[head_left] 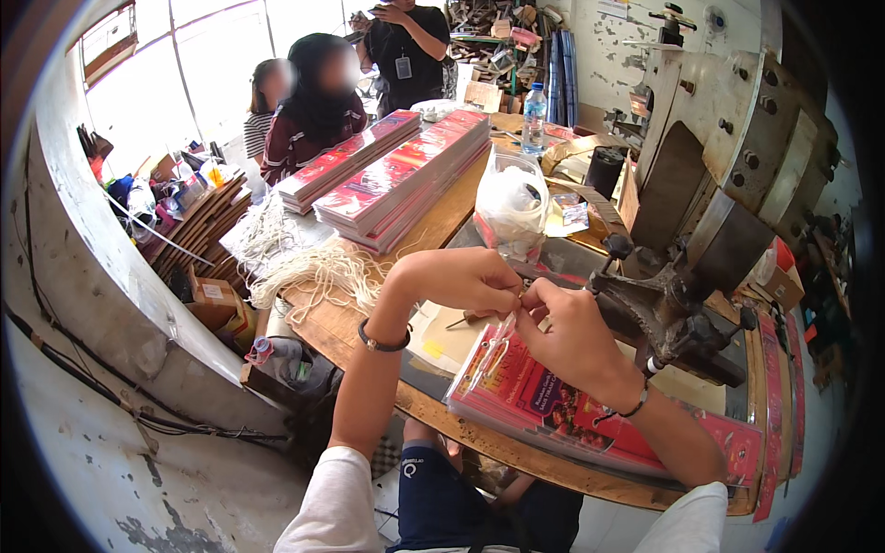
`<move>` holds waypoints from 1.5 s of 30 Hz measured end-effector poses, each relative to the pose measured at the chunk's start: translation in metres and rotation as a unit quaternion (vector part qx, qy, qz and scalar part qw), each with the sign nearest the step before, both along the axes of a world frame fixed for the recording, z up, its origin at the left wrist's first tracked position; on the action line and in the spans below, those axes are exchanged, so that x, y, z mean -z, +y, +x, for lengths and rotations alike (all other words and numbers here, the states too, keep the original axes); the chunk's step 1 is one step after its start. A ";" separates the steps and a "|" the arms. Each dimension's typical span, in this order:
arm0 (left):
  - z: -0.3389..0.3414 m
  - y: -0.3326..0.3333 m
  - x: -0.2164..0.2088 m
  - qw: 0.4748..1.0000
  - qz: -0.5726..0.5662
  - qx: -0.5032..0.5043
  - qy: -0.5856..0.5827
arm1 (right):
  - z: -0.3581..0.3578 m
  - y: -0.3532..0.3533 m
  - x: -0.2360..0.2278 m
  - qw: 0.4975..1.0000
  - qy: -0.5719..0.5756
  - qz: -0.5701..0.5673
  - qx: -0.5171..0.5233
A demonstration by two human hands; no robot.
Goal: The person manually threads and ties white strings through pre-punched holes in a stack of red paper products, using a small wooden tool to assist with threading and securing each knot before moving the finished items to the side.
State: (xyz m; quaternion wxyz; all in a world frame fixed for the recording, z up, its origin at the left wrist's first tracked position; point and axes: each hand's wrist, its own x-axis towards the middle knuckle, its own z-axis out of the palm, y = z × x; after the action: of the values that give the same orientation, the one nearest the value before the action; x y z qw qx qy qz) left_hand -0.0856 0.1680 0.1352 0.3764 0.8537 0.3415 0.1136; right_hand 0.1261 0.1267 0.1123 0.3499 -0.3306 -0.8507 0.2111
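My left hand (475, 281) and my right hand (572, 339) meet over the near table edge, fingers pinched together. Between the fingertips is a thin white string (502, 334), mostly hidden by the fingers. It runs down to the end of a stack of red printed sheets (553, 405), which lies under my right hand and forearm. The sheets look glossy, with metal eyelets along the end nearest my fingers. To the left, a loose bundle of white strings (336, 275) spreads over the table.
Tall stacks of red printed sheets (406, 175) stand at the far left of the wooden table (323, 318). A white plastic bag (510, 205) and a water bottle (534, 120) are beyond my hands. A heavy metal press (682, 290) rises at right. Several people are across the table.
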 end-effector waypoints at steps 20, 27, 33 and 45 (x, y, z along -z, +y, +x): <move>0.014 0.026 0.047 0.854 -0.133 0.037 -0.501 | 0.005 -0.008 -0.026 0.972 0.201 0.067 -0.099; 0.009 0.037 0.064 0.902 -0.004 0.005 -0.432 | 0.012 -0.009 -0.035 0.985 0.139 0.086 -0.060; 0.010 0.035 0.062 0.897 0.002 -0.017 -0.442 | 0.008 -0.017 -0.039 0.987 0.115 0.046 -0.100; 0.006 0.023 0.050 0.953 -0.119 0.098 -0.262 | 0.002 -0.011 -0.009 0.991 0.023 -0.019 -0.131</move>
State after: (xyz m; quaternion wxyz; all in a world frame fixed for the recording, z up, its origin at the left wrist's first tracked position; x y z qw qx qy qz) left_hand -0.0794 0.1908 0.0855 0.5609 0.7720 0.1565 0.2547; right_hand 0.1282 0.1159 0.1214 0.3326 -0.2185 -0.8739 0.2791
